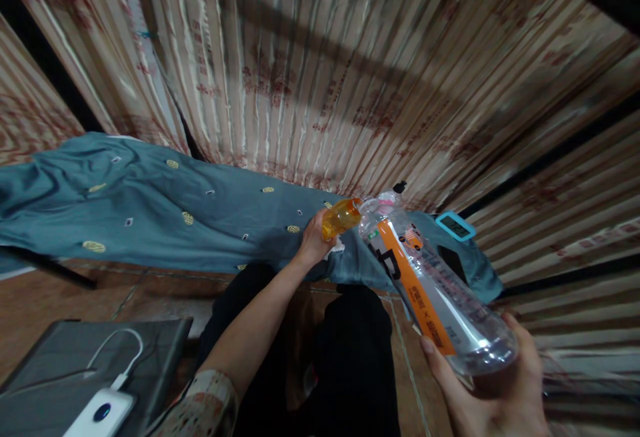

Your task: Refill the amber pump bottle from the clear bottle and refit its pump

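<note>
My left hand is closed around a small amber see-through cup, tilted with its opening to the right. My right hand grips the base of a large clear plastic bottle with an orange and grey label. The bottle leans to the left, its neck at the mouth of the cup; whether the two touch I cannot tell. Behind the bottle's shoulder shows part of a clear container with a pink part and a black top. A bit of white tissue-like material lies beneath my left hand.
A teal patterned cloth covers the long surface before me. On its right are a blue-framed digital clock and a dark flat object. Pleated curtains hang behind. A white device with a cable rests on a grey surface at lower left.
</note>
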Demonstrator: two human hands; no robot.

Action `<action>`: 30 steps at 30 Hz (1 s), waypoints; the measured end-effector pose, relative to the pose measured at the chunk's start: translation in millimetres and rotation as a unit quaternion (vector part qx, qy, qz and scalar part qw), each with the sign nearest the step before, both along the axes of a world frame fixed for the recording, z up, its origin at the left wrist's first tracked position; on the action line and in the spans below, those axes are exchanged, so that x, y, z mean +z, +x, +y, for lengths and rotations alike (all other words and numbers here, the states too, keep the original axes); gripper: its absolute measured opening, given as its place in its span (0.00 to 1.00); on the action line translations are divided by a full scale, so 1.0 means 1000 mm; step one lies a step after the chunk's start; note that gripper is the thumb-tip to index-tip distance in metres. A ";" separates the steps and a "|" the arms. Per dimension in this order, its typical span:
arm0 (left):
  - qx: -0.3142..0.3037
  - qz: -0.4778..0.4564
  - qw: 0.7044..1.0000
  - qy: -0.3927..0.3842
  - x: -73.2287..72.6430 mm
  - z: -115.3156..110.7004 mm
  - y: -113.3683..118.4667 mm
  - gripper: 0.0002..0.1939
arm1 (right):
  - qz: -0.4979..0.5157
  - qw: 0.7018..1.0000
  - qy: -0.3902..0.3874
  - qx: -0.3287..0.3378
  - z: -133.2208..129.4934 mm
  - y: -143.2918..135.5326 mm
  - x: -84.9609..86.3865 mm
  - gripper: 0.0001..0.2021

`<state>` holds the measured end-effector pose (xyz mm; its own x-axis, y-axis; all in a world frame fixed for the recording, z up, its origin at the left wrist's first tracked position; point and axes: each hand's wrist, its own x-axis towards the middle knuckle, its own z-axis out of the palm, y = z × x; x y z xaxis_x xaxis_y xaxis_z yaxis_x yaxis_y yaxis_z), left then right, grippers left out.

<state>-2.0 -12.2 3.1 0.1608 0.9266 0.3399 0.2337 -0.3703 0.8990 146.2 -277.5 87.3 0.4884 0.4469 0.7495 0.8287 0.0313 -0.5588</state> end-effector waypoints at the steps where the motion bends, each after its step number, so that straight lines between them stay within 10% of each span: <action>1: -0.001 0.001 1.000 0.002 -0.001 0.000 0.000 0.36 | 0.005 1.000 -0.002 0.001 0.000 0.000 0.000 0.54; 30: 0.004 -0.006 1.000 0.022 -0.011 0.006 0.003 0.37 | -0.008 1.000 -0.003 0.002 0.000 -0.005 0.007 0.51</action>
<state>1.4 -6.3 -8.2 0.1486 0.9124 0.3814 0.2257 -0.4068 0.8852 141.2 -277.2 94.7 0.4754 0.4527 0.7544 0.8372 0.0309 -0.5461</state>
